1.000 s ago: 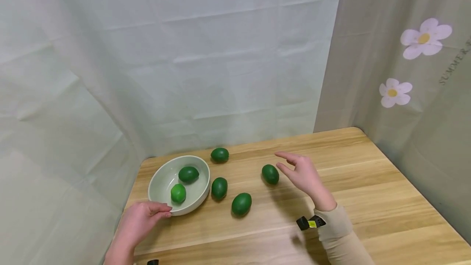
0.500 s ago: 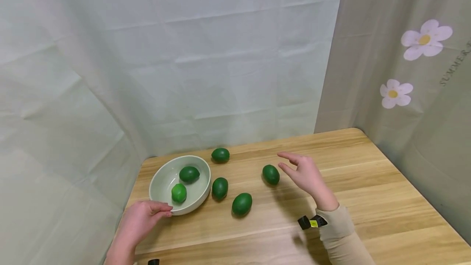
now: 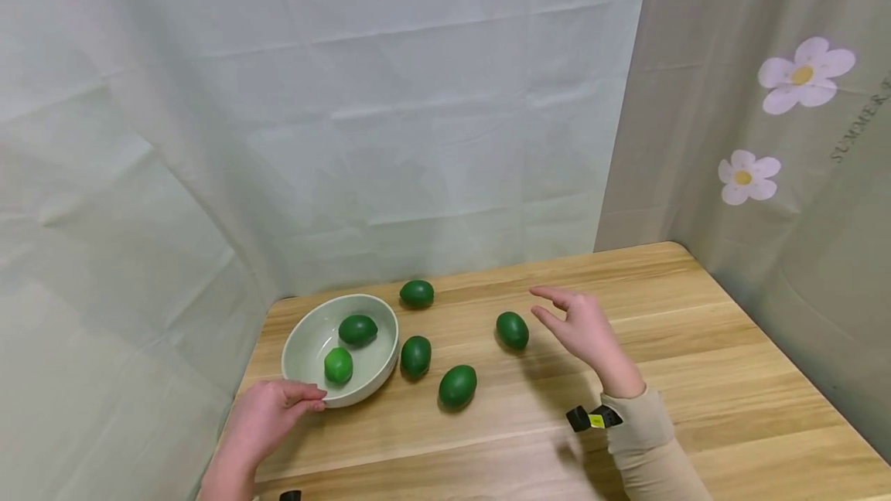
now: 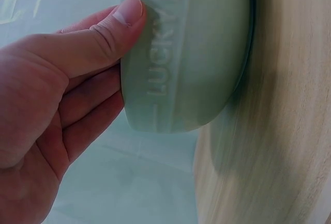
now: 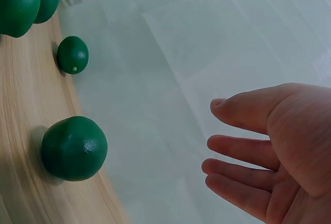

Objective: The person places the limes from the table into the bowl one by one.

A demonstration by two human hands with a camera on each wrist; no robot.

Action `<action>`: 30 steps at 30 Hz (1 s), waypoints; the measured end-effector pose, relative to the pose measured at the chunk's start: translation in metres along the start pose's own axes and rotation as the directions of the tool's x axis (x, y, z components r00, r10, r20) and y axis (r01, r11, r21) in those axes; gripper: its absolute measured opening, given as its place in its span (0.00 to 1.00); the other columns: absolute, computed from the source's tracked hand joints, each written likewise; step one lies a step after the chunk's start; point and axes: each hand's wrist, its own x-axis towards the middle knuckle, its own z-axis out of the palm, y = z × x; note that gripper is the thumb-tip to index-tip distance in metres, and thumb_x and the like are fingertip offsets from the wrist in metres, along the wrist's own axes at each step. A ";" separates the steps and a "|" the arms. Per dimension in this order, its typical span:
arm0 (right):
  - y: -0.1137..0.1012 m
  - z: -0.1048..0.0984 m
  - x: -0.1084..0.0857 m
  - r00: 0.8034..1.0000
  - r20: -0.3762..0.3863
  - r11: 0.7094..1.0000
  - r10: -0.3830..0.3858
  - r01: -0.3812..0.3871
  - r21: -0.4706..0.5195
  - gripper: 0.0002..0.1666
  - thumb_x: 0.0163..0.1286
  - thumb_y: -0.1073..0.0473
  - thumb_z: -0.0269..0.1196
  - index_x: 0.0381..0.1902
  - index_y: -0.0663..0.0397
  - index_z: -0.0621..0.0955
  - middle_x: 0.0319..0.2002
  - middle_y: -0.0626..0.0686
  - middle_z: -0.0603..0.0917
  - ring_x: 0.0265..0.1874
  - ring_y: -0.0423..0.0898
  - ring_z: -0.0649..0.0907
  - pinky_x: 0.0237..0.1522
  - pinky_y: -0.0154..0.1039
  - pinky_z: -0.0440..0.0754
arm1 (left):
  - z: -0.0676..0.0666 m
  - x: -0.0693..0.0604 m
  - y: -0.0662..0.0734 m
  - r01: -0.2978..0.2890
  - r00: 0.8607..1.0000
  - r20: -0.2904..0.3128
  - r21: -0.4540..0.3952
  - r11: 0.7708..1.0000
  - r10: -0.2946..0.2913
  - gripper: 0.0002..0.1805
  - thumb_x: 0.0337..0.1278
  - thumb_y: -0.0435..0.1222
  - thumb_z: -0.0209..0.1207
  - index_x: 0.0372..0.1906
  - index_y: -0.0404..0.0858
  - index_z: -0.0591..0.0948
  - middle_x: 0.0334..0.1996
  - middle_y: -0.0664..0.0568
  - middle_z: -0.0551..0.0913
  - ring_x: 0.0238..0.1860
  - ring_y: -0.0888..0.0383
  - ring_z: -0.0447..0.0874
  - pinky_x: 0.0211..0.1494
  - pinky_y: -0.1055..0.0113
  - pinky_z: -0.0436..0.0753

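My left hand (image 3: 261, 420) pinches the near-left rim of a pale green bowl (image 3: 295, 339), thumb outside. Raised lettering marks the bowl's outer wall (image 4: 201, 53) in the left wrist view. Inside the bowl lie one dark green oval fruit (image 3: 358, 329) and one brighter green lime (image 3: 338, 366). My right hand (image 3: 581, 327) hovers over the table, thumb and fingers apart, holding nothing. Just left of it lies another dark green oval fruit (image 3: 512, 330), which it does not touch; the right wrist view shows this fruit (image 5: 74, 148) apart from the fingertips (image 5: 220, 142).
Several more dark green fruits lie between bowl and right hand: one at the back (image 3: 417, 294), one beside the bowl (image 3: 415, 356), one nearer the front (image 3: 457, 386). The wooden table (image 3: 668, 346) meets a pale curtain (image 3: 445, 138) behind and a flowered curtain (image 3: 786, 253) at the right.
My right hand has drifted slightly right, a little farther from the nearest fruit. The left hand and the bowl stay in place, and the fruits have not moved.
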 end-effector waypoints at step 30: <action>0.009 0.033 0.001 0.937 0.343 0.987 0.058 -0.002 -0.160 0.31 0.77 0.52 0.70 0.74 0.53 0.79 0.72 0.68 0.77 0.69 0.66 0.79 0.66 0.64 0.78 | -0.003 -0.001 0.004 -0.002 1.000 -0.002 -0.006 1.000 0.002 0.08 0.47 0.41 0.83 0.33 0.55 0.95 0.33 0.67 0.92 0.40 0.58 0.92 0.45 0.54 0.89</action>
